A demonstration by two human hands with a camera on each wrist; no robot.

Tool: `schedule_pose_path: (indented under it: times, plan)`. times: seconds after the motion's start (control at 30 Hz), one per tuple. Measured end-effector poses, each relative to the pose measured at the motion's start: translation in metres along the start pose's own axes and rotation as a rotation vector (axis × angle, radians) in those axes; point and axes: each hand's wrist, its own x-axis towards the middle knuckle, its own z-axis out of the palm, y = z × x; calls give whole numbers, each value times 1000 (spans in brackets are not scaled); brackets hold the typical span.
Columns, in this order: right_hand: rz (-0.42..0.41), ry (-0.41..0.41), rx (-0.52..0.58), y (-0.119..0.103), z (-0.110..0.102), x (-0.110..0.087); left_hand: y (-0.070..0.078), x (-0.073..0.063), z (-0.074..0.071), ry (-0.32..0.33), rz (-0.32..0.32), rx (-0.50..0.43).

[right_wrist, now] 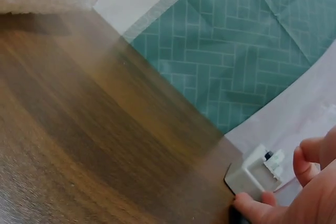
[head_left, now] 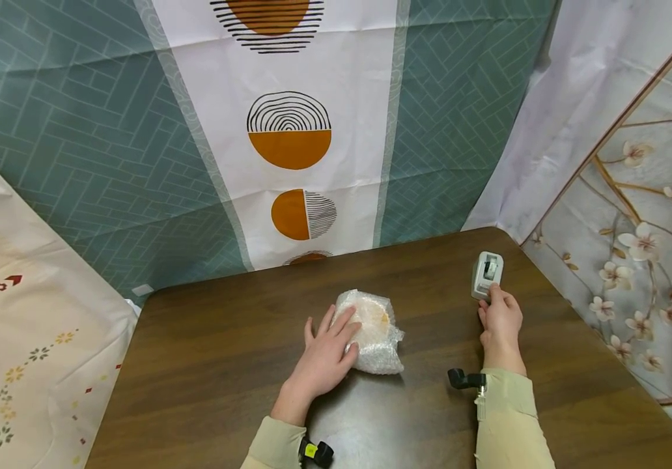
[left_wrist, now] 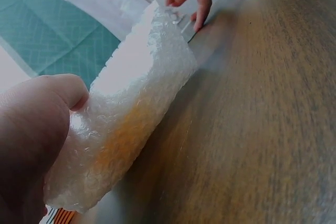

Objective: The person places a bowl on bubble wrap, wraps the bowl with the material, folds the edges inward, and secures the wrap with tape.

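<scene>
A bubble-wrapped package (head_left: 379,332) lies on the brown table, with orange showing through its wrap. My left hand (head_left: 327,355) rests on the package's left side, fingers spread across the top and the thumb at its near edge. From the left wrist, the wrapped package (left_wrist: 136,103) fills the middle, with my thumb (left_wrist: 68,93) against it. At the right, my right hand (head_left: 501,319) grips the near end of a pale tape dispenser (head_left: 486,273). In the right wrist view, fingertips (right_wrist: 247,200) touch the low side of the dispenser (right_wrist: 252,174).
The wooden table (head_left: 213,365) reaches back to a green and white patterned cloth (head_left: 336,163). A flowered cloth (head_left: 635,293) hangs along the right side, and a cream cloth (head_left: 14,326) along the left. Each wrist carries a small black camera mount (head_left: 466,379).
</scene>
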Motion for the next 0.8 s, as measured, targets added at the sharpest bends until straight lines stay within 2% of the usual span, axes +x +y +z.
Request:
schedule_pose_path:
  times: [0.1, 0.3, 0.4, 0.6, 0.8]
  plan:
    - [27, 11, 21, 1, -4, -3, 0, -1, 0, -1, 0, -1]
    - [105, -4, 215, 0, -11, -2, 2, 0, 0, -6, -6, -2]
    - [110, -27, 267, 0, -13, -2, 2, 0, 0, -11, -11, -6]
    - [36, -78, 270, 3, -13, -4, 1, -1, 2, -17, -10, -22]
    - [-43, -46, 337, 14, -12, -4, 0, 0, 1, -18, -9, -22]
